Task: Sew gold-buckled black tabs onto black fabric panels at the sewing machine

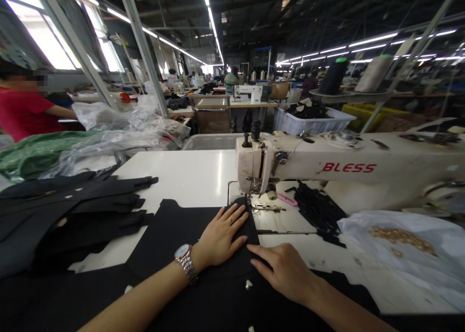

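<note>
Left hand (pixel 222 235) lay flat and outspread, gripping nothing, on black fabric (pixel 178 233) whose far edge met the sewing machine (pixel 308 162); right hand (pixel 286 273), loosely curled, apparently empty, was farther from that machine. I judged light, even pressure best.

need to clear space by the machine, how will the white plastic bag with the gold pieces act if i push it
The white plastic bag likely flops and crumples, since it looks thin and wrinkled. The gold-coloured pieces probably slide or scatter, being small and loosely heaped.
</note>
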Motion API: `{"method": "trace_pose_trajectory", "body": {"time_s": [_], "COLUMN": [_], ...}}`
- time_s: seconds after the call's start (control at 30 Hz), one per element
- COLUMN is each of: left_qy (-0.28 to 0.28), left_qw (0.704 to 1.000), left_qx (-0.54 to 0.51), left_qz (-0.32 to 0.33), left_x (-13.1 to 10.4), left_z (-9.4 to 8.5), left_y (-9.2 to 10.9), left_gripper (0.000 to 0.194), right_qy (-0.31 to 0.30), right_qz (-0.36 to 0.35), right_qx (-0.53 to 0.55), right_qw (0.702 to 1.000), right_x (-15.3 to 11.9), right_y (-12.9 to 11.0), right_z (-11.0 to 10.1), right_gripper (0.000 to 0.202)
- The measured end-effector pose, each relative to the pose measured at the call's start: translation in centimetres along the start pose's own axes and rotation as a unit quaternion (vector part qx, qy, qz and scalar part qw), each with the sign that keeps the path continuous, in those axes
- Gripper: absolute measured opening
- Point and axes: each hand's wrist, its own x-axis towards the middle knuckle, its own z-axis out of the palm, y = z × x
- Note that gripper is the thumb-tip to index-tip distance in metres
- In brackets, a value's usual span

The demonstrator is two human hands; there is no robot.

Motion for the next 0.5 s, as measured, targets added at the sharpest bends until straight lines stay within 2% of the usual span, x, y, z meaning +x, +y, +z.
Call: {"method": "trace_pose_trajectory", "body": {"time_s": [0.07, 0.13, 0.23, 0.3, 0.4, 0.5], "left_qy": [0.002, 0.012, 0.014, -0.005, -0.007, 0.016], "left_qw": [1.0, 1.0, 0.999, 0.998, 0.996, 0.996], "left_qx": [0.002, 0.004, 0.018, 0.044, 0.081, 0.082], "left_qz": [0.007, 0.016, 0.03, 0.033, 0.03, 0.03], "left_x": [0.0, 0.3, 1.3, 2.2, 3.1, 3.3], "left_z": [-0.1, -0.3, -0.6, -0.7, -0.6, -0.4], "left_y": [0.0, 0.4, 1.5, 2.4, 3.3, 3.2], "left_gripper": [0.048, 0.045, 0.041, 0.03, 0.019, 0.018], "right_qy": [0.035, 0.075, 0.11, 0.114, 0.104, 0.106], "right_qz": [0.015, 0.073, 0.192, 0.24, 0.262, 0.264], "right_qx": [-0.002, -0.039, -0.121, -0.149, -0.152, -0.132], "right_qw": [0.999, 0.994, 0.968, 0.952, 0.947, 0.949], "right_x": [0.1, 0.5, 1.3, 1.9, 2.5, 2.5], "right_y": [0.8, 2.5, 6.2, 8.7, 11.0, 11.5], "right_z": [-1.0, -2.7, -5.7, -7.1, -7.6, -7.2], "right_gripper": [0.025, 0.021, 0.018, 0.014, 0.014, 0.012]}}
